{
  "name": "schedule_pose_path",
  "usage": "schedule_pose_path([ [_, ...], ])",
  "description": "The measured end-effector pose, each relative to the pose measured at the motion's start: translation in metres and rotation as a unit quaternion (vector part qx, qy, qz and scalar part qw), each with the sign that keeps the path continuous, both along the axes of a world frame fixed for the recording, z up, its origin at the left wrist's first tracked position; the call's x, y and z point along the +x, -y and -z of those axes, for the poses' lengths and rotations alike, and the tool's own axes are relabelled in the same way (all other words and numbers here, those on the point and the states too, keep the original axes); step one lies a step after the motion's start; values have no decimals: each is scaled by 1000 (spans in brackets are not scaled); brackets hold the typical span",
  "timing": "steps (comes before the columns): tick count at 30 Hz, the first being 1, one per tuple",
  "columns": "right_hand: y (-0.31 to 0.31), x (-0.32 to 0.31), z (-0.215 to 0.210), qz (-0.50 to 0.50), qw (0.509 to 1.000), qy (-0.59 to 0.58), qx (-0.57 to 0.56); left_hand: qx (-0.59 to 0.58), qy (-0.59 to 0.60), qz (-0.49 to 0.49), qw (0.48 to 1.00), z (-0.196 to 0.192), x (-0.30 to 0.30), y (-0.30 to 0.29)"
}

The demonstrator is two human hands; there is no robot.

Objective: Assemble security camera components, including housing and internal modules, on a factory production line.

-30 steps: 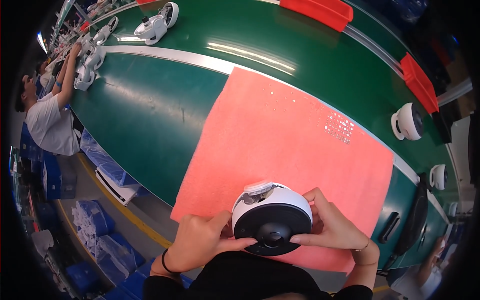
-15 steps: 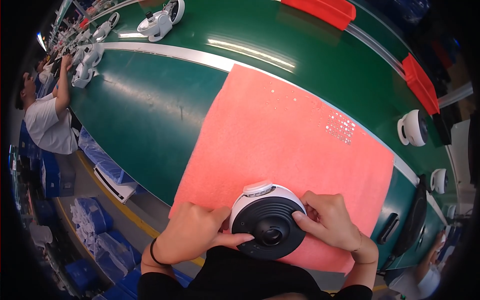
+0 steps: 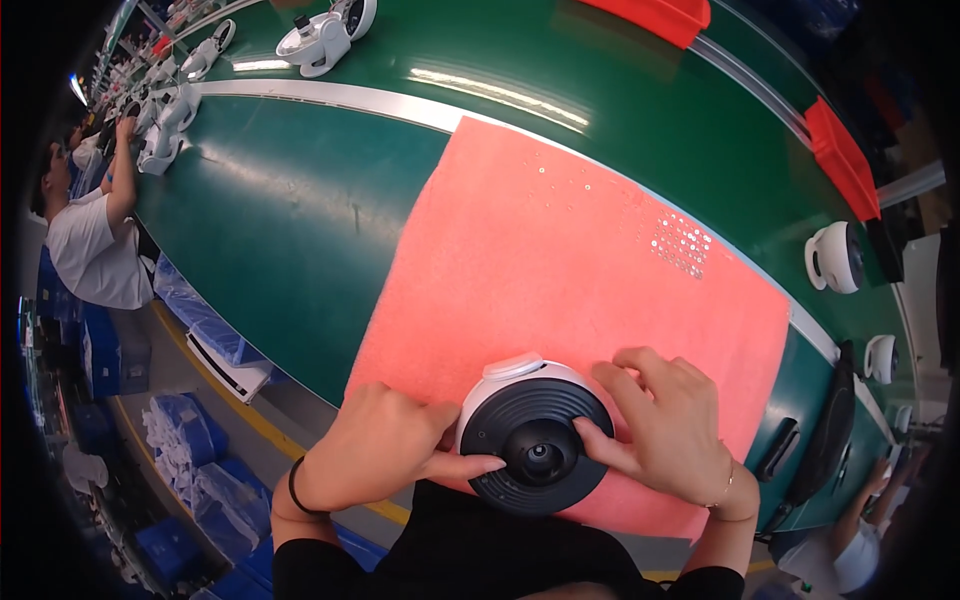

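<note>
A round camera-like device (image 3: 505,408) with a white shell and a black ringed face sits at the near edge of a pink cloth, its lens facing up at me. My left hand (image 3: 390,445) grips its left side, thumb lying across the black face and fingers curled at the white shell. On the other side, my right hand (image 3: 660,415) has its thumb tip on the black face beside the lens. Its fingers are spread, with the index finger near the shell's upper right edge. A white raised piece (image 3: 512,367) stands out at the shell's far side.
Small round studs (image 3: 680,245) lie on the pink cloth (image 3: 500,270). Beyond runs a green belt (image 3: 480,50) with white devices (image 3: 325,40) and red bins (image 3: 840,165). A black pouch (image 3: 830,440) lies at right. Another person (image 3: 100,240) works at far left.
My right hand has loosened from the device's edge; its fingers have lifted and spread, and its thumb has moved inward toward the lens. My left hand keeps its hold.
</note>
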State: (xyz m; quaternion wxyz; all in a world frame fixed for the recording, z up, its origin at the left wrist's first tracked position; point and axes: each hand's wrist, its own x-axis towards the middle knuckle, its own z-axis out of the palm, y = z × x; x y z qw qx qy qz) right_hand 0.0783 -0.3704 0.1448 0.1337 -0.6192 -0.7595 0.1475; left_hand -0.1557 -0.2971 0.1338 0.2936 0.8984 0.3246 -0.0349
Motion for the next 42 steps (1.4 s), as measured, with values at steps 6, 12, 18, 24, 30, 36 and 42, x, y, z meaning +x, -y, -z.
schedule_pose_path([
  [6, 12, -20, 5, -166, 972, -117, 121, -22, -17, -1, 1000, -2, 3, -1],
  [12, 2, -14, -1, -308, 932, -187, 41, -19, -28, -2, 999, 0, -2, 2],
  [18, 13, -17, 7, -210, 948, -232, 65, -33, -19, 4, 999, -3, 2, -4],
  [24, 7, -11, 7, -273, 918, -285, -29, -13, -24, 10, 1000, -3, 0, -3],
  [30, 11, 2, 27, 68, 913, -384, -120, -166, -71, -31, 983, 14, 7, -15],
  [36, 8, 3, 25, 81, 735, -602, -302, -387, 216, -157, 883, 16, 12, 10],
  [42, -9, 2, 36, 77, 874, -475, -69, -143, 304, -93, 937, 8, 34, 8],
])
